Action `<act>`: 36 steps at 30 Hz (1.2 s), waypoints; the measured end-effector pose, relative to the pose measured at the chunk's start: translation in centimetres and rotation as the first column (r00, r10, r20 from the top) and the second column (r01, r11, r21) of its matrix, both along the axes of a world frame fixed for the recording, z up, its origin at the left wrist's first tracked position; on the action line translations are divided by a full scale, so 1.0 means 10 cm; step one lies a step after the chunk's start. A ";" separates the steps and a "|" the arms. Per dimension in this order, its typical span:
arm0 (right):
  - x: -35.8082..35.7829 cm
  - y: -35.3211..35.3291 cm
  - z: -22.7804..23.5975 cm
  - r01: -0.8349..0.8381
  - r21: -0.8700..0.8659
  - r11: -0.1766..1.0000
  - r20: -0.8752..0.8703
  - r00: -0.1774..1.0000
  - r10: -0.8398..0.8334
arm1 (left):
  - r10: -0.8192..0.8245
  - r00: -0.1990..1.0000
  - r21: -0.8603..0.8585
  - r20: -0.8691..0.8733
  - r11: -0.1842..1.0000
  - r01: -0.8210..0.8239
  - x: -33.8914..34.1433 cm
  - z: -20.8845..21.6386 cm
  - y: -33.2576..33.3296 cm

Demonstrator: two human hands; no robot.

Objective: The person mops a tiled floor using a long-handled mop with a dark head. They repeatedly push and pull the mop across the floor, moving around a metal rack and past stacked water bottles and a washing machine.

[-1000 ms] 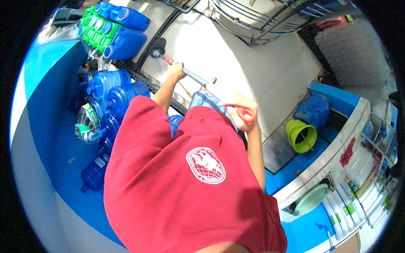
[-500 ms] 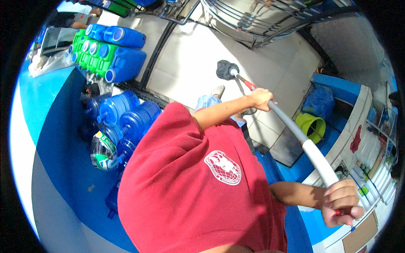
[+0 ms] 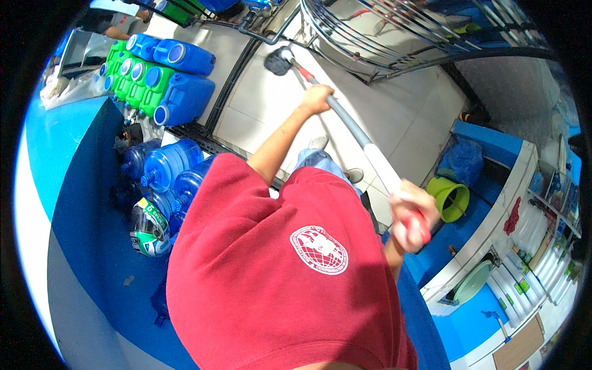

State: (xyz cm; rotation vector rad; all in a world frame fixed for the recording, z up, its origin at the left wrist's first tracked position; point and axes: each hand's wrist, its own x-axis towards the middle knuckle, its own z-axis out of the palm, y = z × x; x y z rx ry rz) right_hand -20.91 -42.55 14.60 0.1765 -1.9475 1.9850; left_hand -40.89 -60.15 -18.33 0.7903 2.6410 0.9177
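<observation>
A mop (image 3: pixel 348 118) slants across the view, its handle grey in the middle, white toward the near end, with a red collar low down and a red end cap. Its dark grey mop head (image 3: pixel 277 63) rests on the white tiled floor (image 3: pixel 246 102), close to the black metal rack. My left hand (image 3: pixel 317 98) is wrapped round the grey lower part of the handle. Around the red-capped top end closes my right hand (image 3: pixel 412 216), slightly blurred, in front of my red shirt (image 3: pixel 265 246).
Blue and green jerrycans (image 3: pixel 185 98) are stacked at the left. Below them lie several blue water jugs (image 3: pixel 172 163) and a helmet (image 3: pixel 150 228). A black metal rack (image 3: pixel 394 55) stands at the top right. A yellow-green bucket (image 3: pixel 448 198) lies beside a blue bag (image 3: pixel 459 161) at right.
The mop head has slid away and to the left across the floor. My left hand moved forward and left with it; my right hand came up and inward, still gripping the handle's end.
</observation>
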 end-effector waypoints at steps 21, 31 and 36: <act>0.54 0.61 1.32 -0.237 0.161 0.958 -0.281 0.920 0.274 | -0.624 0.733 0.259 0.270 0.781 0.569 1.26 0.81 1.24; 1.14 0.77 0.99 0.002 0.102 0.995 -0.332 0.943 0.032 | -0.618 0.769 0.188 0.160 0.784 0.591 1.39 0.67 1.41; 1.09 0.61 0.45 0.097 0.088 0.991 -0.154 0.985 -0.083 | -0.379 0.924 0.160 0.060 0.917 0.366 1.01 0.32 1.02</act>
